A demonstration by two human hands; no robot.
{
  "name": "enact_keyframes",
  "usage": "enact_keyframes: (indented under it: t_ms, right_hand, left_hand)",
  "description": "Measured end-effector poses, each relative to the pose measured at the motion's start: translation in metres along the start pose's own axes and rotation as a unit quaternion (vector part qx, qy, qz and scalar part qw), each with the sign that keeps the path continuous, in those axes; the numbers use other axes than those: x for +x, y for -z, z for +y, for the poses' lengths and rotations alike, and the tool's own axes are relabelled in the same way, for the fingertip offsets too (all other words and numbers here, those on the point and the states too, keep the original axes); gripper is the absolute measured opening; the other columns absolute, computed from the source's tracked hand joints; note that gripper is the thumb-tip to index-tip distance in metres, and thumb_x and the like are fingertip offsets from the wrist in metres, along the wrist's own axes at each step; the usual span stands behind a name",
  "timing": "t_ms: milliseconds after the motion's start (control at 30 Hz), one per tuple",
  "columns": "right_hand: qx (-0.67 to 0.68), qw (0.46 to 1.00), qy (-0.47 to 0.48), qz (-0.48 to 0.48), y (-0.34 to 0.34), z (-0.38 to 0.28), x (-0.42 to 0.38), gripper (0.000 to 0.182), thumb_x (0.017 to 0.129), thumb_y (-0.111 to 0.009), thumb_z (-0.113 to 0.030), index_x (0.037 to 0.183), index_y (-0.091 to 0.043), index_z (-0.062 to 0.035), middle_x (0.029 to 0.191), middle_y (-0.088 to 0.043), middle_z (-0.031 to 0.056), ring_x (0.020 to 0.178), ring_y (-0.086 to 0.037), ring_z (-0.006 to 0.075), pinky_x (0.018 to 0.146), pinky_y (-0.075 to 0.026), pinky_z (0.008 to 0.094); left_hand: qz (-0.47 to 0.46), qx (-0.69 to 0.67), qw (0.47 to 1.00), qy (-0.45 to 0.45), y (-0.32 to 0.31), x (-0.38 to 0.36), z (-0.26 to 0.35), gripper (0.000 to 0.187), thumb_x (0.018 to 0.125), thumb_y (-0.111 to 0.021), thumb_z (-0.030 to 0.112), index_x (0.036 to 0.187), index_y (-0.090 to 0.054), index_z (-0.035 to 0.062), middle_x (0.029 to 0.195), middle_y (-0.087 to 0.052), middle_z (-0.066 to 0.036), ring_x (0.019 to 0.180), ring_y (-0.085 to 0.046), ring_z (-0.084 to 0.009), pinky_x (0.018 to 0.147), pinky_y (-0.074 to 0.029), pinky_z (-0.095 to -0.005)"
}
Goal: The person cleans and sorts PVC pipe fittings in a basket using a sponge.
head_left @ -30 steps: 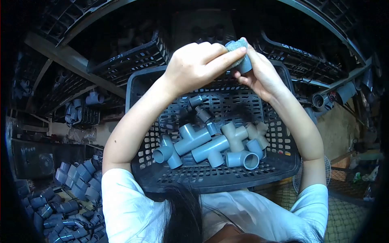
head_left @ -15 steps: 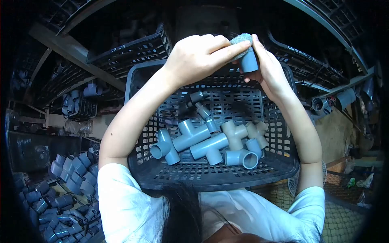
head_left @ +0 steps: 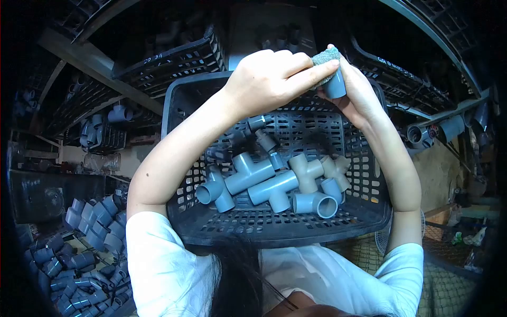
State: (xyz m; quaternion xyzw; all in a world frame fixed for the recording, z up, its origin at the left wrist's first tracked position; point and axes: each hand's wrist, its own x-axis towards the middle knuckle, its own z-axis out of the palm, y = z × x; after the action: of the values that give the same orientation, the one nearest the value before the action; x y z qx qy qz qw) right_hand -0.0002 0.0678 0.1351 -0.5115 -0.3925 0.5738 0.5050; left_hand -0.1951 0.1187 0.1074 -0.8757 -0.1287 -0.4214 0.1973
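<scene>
My left hand [head_left: 272, 76] is closed on a rough grey-green scrubbing pad [head_left: 326, 56], pressing it against a grey plastic pipe fitting [head_left: 335, 87]. Around the fitting's far side wraps my right hand [head_left: 357, 95], holding it above the back edge of a black plastic crate [head_left: 280, 242]. The pad and fingers cover the fitting's upper part, so its full shape is hidden. Inside the crate lie several grey pipe fittings, among them a long tee [head_left: 273, 188], another tee [head_left: 249, 173], and one tee [head_left: 315, 204] with its round mouth facing me.
Piles of grey fittings [head_left: 90, 264] lie on the left. Black crates [head_left: 169, 63] sit on racks to the left and right. A metal rack bar [head_left: 100, 74] crosses the upper left. At the right stands a fan [head_left: 381, 242], partly behind my arm.
Both hands, with the pad and the fitting, have shifted slightly right and a little down. The crate and the fittings in it look almost the same.
</scene>
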Motion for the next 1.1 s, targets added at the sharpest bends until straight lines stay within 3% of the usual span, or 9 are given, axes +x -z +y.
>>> enact_keyframes:
  t_ms: [133,267,333,433,500,600,767,900,1100]
  right_hand:
    - [0.102,0.993,-0.032,-0.047,0.009,0.006,0.01,0.047,0.101,-0.064,-0.048,0.119,-0.059,-0.004,0.103,-0.061,0.0073,0.084,-0.067,0.0124,0.064,-0.063,0.0237]
    - [0.095,0.995,-0.036,-0.009,0.01,0.003,0.012,0.048,0.099,-0.065,-0.051,0.115,-0.059,-0.0064,0.103,-0.062,0.0067,0.085,-0.067,0.0117,0.066,-0.063,0.0242]
    - [0.111,0.994,-0.004,-0.006,0.01,0.005,0.013,0.045,0.1,-0.064,-0.052,0.115,-0.06,-0.0095,0.106,-0.064,0.0055,0.088,-0.067,0.0115,0.073,-0.061,0.028]
    - [0.102,0.993,-0.022,-0.05,0.019,0.015,0.022,0.053,0.096,-0.069,-0.05,0.125,-0.061,-0.0066,0.117,-0.066,0.0068,0.093,-0.07,0.0128,0.076,-0.061,0.0295]
    - [0.07,0.997,0.002,-0.039,0.014,0.017,0.016,0.054,0.096,-0.068,-0.053,0.124,-0.063,-0.0076,0.113,-0.067,0.0061,0.093,-0.069,0.0137,0.079,-0.059,0.0307]
    - [0.071,0.997,0.014,-0.01,0.01,0.009,0.013,0.052,0.097,-0.067,-0.053,0.121,-0.064,-0.0068,0.107,-0.069,0.005,0.092,-0.069,0.0126,0.076,-0.059,0.0295]
    - [0.036,0.999,0.038,0.015,0.011,0.013,0.013,0.047,0.103,-0.06,-0.048,0.116,-0.064,-0.0025,0.106,-0.071,0.0093,0.092,-0.071,0.0153,0.081,-0.059,0.0315]
    - [0.018,0.998,0.056,0.007,0.011,0.01,0.015,0.052,0.104,-0.056,-0.053,0.116,-0.065,-0.0036,0.107,-0.07,0.0093,0.097,-0.07,0.015,0.082,-0.06,0.0339]
    - [-0.021,0.998,0.046,0.021,0.006,0.012,0.011,0.056,0.102,-0.057,-0.057,0.114,-0.067,-0.004,0.106,-0.072,0.0085,0.094,-0.071,0.0138,0.083,-0.06,0.0312]
  left_hand:
    - [-0.001,0.013,1.0,0.006,-0.002,-0.001,-0.007,0.059,0.08,-0.077,0.01,0.137,-0.067,0.0193,0.088,-0.068,-0.002,0.071,-0.067,-0.0156,0.06,-0.055,-0.0285]
    - [-0.016,0.033,0.999,0.013,-0.004,-0.005,-0.009,0.059,0.081,-0.077,0.011,0.138,-0.067,0.0201,0.089,-0.068,-0.002,0.072,-0.067,-0.016,0.06,-0.056,-0.0286]
    - [0.025,-0.023,0.999,-0.028,-0.001,0.0,-0.006,0.057,0.082,-0.078,0.015,0.138,-0.067,0.0223,0.09,-0.068,0.0,0.071,-0.066,-0.0142,0.058,-0.054,-0.0281]
    - [-0.014,-0.011,0.996,-0.09,0.004,0.004,0.013,0.056,0.083,-0.077,0.02,0.138,-0.067,0.0259,0.088,-0.067,0.004,0.066,-0.062,-0.0113,0.055,-0.05,-0.0273]
    - [-0.016,0.009,0.995,-0.101,0.001,0.004,0.011,0.057,0.082,-0.078,0.021,0.138,-0.067,0.0261,0.085,-0.066,0.004,0.064,-0.06,-0.0108,0.055,-0.05,-0.0273]
    - [0.068,-0.001,0.998,0.01,-0.011,0.004,0.0,0.056,0.081,-0.078,0.02,0.136,-0.069,0.0261,0.083,-0.065,0.004,0.062,-0.057,-0.0096,0.053,-0.048,-0.0273]
    - [-0.026,0.036,0.994,-0.099,0.004,0.008,0.02,0.053,0.084,-0.07,0.015,0.135,-0.069,0.0275,0.09,-0.068,0.005,0.065,-0.057,-0.0094,0.055,-0.046,-0.0233]
    - [0.024,0.015,1.0,0.01,-0.006,0.007,0.009,0.052,0.084,-0.07,0.014,0.135,-0.069,0.0226,0.09,-0.068,0.0,0.072,-0.065,-0.014,0.059,-0.055,-0.0271]
    - [-0.046,0.04,0.994,-0.09,0.004,0.008,0.02,0.053,0.084,-0.071,0.015,0.136,-0.068,0.024,0.092,-0.07,0.002,0.07,-0.063,-0.0119,0.058,-0.053,-0.0262]
